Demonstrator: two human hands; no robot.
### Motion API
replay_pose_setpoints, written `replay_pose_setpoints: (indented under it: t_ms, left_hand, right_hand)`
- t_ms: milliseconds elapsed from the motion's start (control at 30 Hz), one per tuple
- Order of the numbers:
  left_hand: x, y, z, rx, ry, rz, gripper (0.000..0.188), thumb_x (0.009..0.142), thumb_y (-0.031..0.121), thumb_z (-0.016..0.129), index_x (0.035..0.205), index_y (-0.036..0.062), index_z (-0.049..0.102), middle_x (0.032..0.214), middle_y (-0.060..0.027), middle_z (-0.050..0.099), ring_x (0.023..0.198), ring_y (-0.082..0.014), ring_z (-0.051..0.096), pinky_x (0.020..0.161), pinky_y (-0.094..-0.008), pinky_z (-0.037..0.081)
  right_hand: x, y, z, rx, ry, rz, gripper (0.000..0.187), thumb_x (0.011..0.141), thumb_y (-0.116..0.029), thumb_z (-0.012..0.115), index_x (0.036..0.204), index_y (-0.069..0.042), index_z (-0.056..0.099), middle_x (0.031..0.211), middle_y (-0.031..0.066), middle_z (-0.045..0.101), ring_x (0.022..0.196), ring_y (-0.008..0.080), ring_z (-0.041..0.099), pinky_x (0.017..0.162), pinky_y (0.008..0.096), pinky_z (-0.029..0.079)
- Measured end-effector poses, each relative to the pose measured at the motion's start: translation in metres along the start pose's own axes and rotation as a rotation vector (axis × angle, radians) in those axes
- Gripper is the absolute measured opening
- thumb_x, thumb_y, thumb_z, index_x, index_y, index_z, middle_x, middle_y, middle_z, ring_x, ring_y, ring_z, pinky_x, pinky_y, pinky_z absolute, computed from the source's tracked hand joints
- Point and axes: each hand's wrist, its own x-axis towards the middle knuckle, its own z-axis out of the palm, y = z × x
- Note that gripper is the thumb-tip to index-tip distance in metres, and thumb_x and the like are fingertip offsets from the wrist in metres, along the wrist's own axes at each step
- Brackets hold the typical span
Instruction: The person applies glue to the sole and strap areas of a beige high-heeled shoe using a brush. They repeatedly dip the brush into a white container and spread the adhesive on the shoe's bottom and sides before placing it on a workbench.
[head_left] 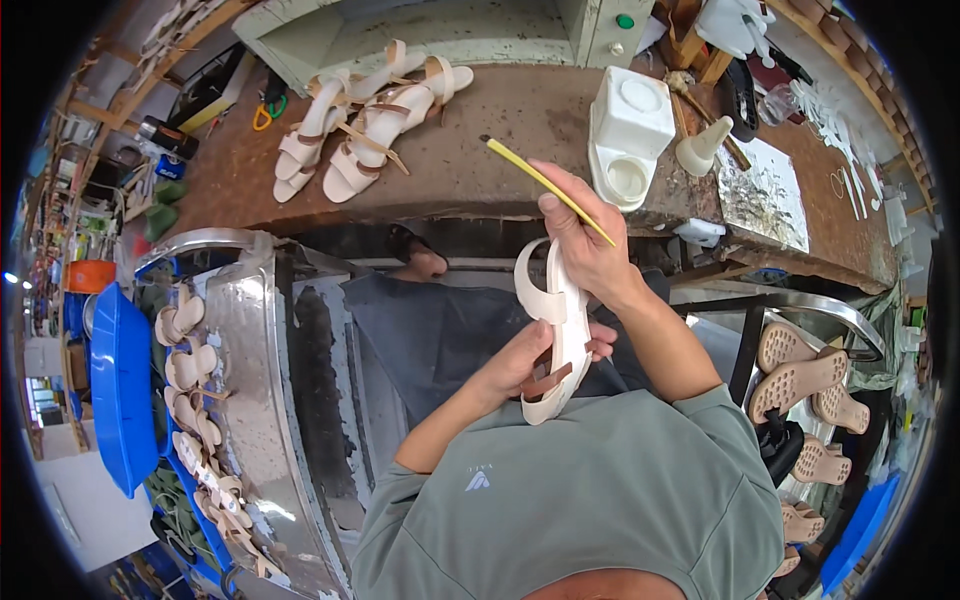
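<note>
A cream sandal (571,312) with brown straps is held upright in front of my chest. My left hand (522,358) is closed around its lower part, thumb by the straps and fingertips showing past the far edge. My right hand (592,243) grips the sandal's upper end. That same hand also carries a thin yellow stick (537,177) with a dark end, slanting up to the left; whether it is a brush I cannot tell. On the bench beyond lie several finished-looking cream sandals (370,135) with brown straps.
A white plastic dispenser (632,125) and a cream cone-shaped bottle (704,146) stand on the brown workbench (480,120). Sandals (192,368) line a metal rack at left, beside a blue tray (122,390). Tan soles (797,385) hang at right, near a curved metal rail (835,310).
</note>
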Motion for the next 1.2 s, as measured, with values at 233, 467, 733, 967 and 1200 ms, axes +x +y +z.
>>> replay_pose_setpoints:
  t_ms: [233,467,733,967,1200]
  left_hand:
    - [0.027,-0.012,0.005,-0.204,0.261,-0.007,0.056,0.094,0.047,0.037,0.132,0.0059,0.030,0.109,-0.0138,0.055,0.095,-0.0202,0.057,0.083,-0.0339,0.047]
    - [0.050,-0.017,0.001,-0.260,0.363,0.027,0.044,0.095,0.038,0.040,0.120,0.0018,0.042,0.104,-0.0148,0.057,0.089,-0.0208,0.058,0.078,-0.0331,0.048]
    - [0.063,-0.027,-0.005,-0.193,0.393,0.016,0.043,0.095,0.041,0.036,0.117,0.0044,0.044,0.097,-0.0122,0.052,0.081,-0.0198,0.053,0.071,-0.0297,0.044]
    - [0.063,-0.025,0.002,-0.021,0.535,-0.043,0.049,0.096,0.043,0.031,0.116,0.0007,0.048,0.099,-0.0137,0.060,0.086,-0.0194,0.060,0.069,-0.0326,0.053]
    - [0.066,-0.013,-0.013,-0.272,0.700,0.028,0.049,0.093,0.039,0.034,0.120,0.0013,0.048,0.106,-0.0143,0.058,0.087,-0.0200,0.059,0.064,-0.0387,0.054]
  right_hand:
    - [-0.003,0.029,-0.024,-0.166,0.188,-0.147,0.034,0.084,-0.005,0.061,0.118,-0.002,0.055,0.104,0.0166,0.064,0.085,0.0260,0.065,0.072,0.0285,0.050]
    - [0.001,0.051,-0.039,-0.288,0.248,-0.204,0.039,0.077,-0.004,0.067,0.115,-0.004,0.057,0.100,0.0150,0.064,0.071,0.0281,0.063,0.062,0.0321,0.049]
    - [0.003,0.069,-0.056,-0.230,0.149,-0.072,0.042,0.077,-0.004,0.066,0.118,-0.006,0.055,0.101,0.0145,0.064,0.073,0.0290,0.063,0.064,0.0332,0.050]
    - [0.006,0.070,-0.059,-0.334,0.137,-0.188,0.040,0.080,-0.004,0.064,0.119,-0.003,0.054,0.087,0.0139,0.061,0.065,0.0230,0.059,0.059,0.0307,0.046]
    - [0.003,0.067,-0.098,0.107,0.361,0.268,0.022,0.086,-0.012,0.062,0.104,-0.001,0.063,0.091,0.0050,0.062,0.075,0.0116,0.057,0.062,0.0241,0.048]
